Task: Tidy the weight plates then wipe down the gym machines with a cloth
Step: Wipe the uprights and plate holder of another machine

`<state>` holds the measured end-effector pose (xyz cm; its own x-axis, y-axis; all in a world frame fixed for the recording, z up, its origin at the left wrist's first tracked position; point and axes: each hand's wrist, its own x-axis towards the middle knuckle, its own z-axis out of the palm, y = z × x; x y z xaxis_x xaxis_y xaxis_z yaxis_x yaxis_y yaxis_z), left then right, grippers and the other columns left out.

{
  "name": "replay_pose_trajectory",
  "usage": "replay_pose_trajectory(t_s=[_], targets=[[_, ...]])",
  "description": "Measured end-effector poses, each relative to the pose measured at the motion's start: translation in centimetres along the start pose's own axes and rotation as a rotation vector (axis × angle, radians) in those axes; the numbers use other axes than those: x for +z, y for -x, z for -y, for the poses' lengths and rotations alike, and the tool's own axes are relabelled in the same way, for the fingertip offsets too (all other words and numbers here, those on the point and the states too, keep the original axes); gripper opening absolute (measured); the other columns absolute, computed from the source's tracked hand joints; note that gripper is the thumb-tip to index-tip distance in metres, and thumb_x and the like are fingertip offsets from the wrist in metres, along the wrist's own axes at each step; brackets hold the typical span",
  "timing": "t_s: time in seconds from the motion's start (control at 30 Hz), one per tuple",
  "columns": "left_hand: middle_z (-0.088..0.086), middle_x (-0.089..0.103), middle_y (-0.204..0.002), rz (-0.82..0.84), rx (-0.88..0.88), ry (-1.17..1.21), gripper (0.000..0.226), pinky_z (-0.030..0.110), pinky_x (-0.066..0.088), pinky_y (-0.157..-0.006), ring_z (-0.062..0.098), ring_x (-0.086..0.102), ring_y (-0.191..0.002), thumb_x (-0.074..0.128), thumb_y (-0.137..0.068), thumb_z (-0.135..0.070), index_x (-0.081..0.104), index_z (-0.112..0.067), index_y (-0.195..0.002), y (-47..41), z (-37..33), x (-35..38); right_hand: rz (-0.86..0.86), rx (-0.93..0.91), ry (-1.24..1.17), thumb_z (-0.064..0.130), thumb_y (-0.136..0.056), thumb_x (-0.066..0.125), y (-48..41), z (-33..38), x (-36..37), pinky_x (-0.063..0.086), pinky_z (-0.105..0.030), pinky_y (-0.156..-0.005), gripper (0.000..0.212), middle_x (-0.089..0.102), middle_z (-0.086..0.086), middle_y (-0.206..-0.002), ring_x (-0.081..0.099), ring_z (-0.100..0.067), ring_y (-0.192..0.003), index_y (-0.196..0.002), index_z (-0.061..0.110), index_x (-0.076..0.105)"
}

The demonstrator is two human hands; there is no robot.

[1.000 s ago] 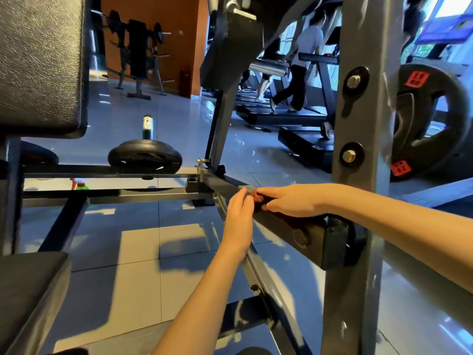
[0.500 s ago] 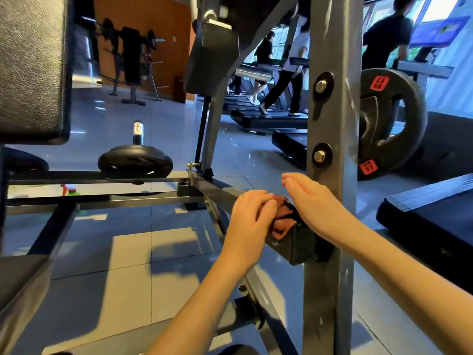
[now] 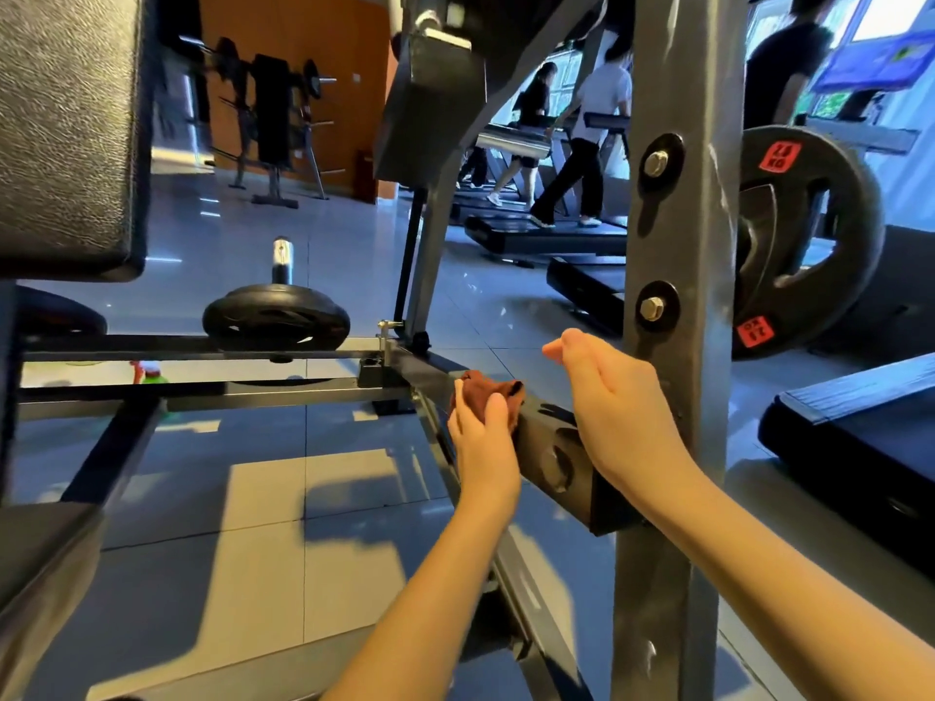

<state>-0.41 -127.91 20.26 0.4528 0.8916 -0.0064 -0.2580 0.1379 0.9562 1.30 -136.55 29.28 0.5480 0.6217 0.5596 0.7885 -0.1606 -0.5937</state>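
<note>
My left hand [image 3: 483, 437] grips a bunched brown cloth [image 3: 488, 389] against the top of the machine's dark slanted bar [image 3: 549, 447]. My right hand [image 3: 614, 412] hovers just right of the cloth, beside the grey upright post [image 3: 678, 245], its fingers loosely bent and holding nothing. A black weight plate [image 3: 275, 316] lies flat on a chrome peg at the left. A larger black plate [image 3: 809, 235] with red labels hangs upright behind the post.
A black padded backrest [image 3: 71, 129] and seat pad [image 3: 35, 564] fill the left edge. Low frame rails [image 3: 202, 392] cross the tiled floor. People walk on treadmills [image 3: 546, 235] at the back. Another treadmill deck [image 3: 860, 437] lies at the right.
My right hand has let go of the cloth and lifted off the bar toward the post. My left hand has taken the cloth and holds it on the bar.
</note>
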Motion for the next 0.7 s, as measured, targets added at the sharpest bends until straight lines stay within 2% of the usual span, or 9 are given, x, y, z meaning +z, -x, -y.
replay_pose_trajectory(t_s=[0.13,0.23,0.3,0.37,0.43,0.47,0.53,0.6,0.7], targets=[[-0.001,0.041,-0.137,0.006,0.048,0.073,0.043,0.029,0.045,-0.097,0.014,0.048,-0.121,0.041,-0.1,-0.018,0.04,-0.025,-0.143,2.8,0.5,0.2,0.163,0.073,0.161,0.036,-0.105,0.029,-0.6,-0.1,-0.1,0.041,-0.041,-0.087,0.055,0.065,-0.022,-0.101,0.057,-0.029,-0.095,-0.107,-0.007,0.063],[-0.005,0.047,-0.115,0.028,0.054,0.117,0.031,0.021,0.045,-0.08,0.009,0.052,-0.104,0.043,-0.099,-0.016,0.047,-0.023,-0.13,4.3,0.1,0.1,0.231,0.118,0.227,0.038,-0.105,0.03,-0.9,-0.3,-0.1,0.042,-0.04,-0.087,0.055,0.065,-0.023,-0.107,0.057,-0.032,-0.1,-0.111,-0.006,0.063],[-0.004,0.048,-0.103,0.048,0.013,0.134,0.016,0.025,0.043,-0.075,0.012,0.052,-0.095,0.045,-0.099,-0.024,0.049,-0.022,-0.114,3.7,-0.6,0.1,0.246,0.125,0.239,0.036,-0.105,0.032,-1.0,-0.5,-0.1,0.044,-0.042,-0.086,0.054,0.065,-0.025,-0.105,0.058,-0.034,-0.098,-0.108,-0.007,0.064],[-0.001,0.049,-0.109,0.042,-0.003,0.079,0.02,0.028,0.043,-0.076,0.012,0.051,-0.093,0.044,-0.098,-0.037,0.046,-0.023,-0.112,2.7,-1.2,0.4,0.24,0.114,0.244,0.034,-0.103,0.035,-0.9,-0.5,0.0,0.047,-0.045,-0.082,0.051,0.067,-0.024,-0.096,0.06,-0.035,-0.09,-0.099,-0.007,0.066],[0.0,0.042,-0.127,0.016,0.001,-0.056,0.036,0.03,0.04,-0.082,0.014,0.049,-0.101,0.04,-0.099,-0.042,0.039,-0.026,-0.132,1.2,-1.1,0.6,0.242,0.114,0.245,0.033,-0.102,0.038,-0.9,-0.6,0.1,0.048,-0.046,-0.074,0.05,0.065,-0.022,-0.082,0.059,-0.034,-0.076,-0.087,-0.007,0.064],[0.001,0.036,-0.136,0.0,0.008,-0.09,0.044,0.031,0.039,-0.086,0.017,0.047,-0.109,0.038,-0.1,-0.042,0.032,-0.029,-0.142,0.2,-0.9,0.5,0.239,0.117,0.24,0.031,-0.102,0.039,-0.9,-0.6,0.1,0.046,-0.045,-0.068,0.049,0.062,-0.022,-0.075,0.054,-0.032,-0.068,-0.08,-0.008,0.059],[0.003,0.025,-0.149,-0.027,0.001,-0.069,0.05,0.039,0.039,-0.101,0.024,0.041,-0.126,0.036,-0.102,-0.038,0.024,-0.032,-0.15,-1.8,-0.5,0.3,0.211,0.121,0.232,0.027,-0.101,0.041,-0.9,-0.5,0.2,0.034,-0.04,-0.057,0.045,0.048,-0.015,-0.061,0.038,-0.022,-0.057,-0.066,-0.001,0.045],[0.005,0.025,-0.151,-0.064,0.0,-0.01,0.047,0.044,0.036,-0.109,0.026,0.038,-0.132,0.037,-0.102,-0.032,0.029,-0.031,-0.149,-3.2,0.2,0.0,0.199,0.12,0.237,0.028,-0.101,0.041,-0.9,-0.3,0.2,0.029,-0.035,-0.057,0.043,0.042,-0.009,-0.059,0.034,-0.016,-0.056,-0.066,0.001,0.042],[0.003,0.036,-0.143,-0.085,0.022,0.053,0.04,0.041,0.04,-0.107,0.021,0.043,-0.128,0.037,-0.103,-0.024,0.037,-0.028,-0.143,-1.5,1.0,0.2,0.194,0.122,0.246,0.032,-0.1,0.041,-0.8,-0.8,0.3,0.037,-0.039,-0.059,0.046,0.055,-0.012,-0.065,0.045,-0.025,-0.06,-0.077,-0.006,0.053]])
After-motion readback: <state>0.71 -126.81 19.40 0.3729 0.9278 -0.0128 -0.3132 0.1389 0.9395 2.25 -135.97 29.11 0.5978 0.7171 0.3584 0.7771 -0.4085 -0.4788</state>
